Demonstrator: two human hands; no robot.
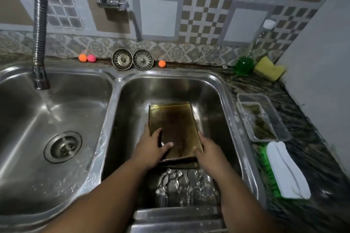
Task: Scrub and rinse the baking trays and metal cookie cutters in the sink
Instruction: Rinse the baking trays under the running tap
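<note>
Down in the right basin (pixel 214 89) of the steel double sink, from the head view, we see the stained baking tray (pixel 176 123) lying lengthwise, its floor dark brown. Our left hand (pixel 151 145) grasps its left rim, thumb laid across the floor; our right hand (pixel 208 149) clasps the right rim near the closer corner. Just nearer us lie shiny metal cookie cutters (pixel 181 181) in a heap. On the counter to the right rest a yellow sponge (pixel 269 68) and a green-bristled scrub brush (pixel 286 170).

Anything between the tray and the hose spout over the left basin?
Only the sink's divider ridge between the basins; the tray, held by left hand and right hand, would need lifting over it.
</note>
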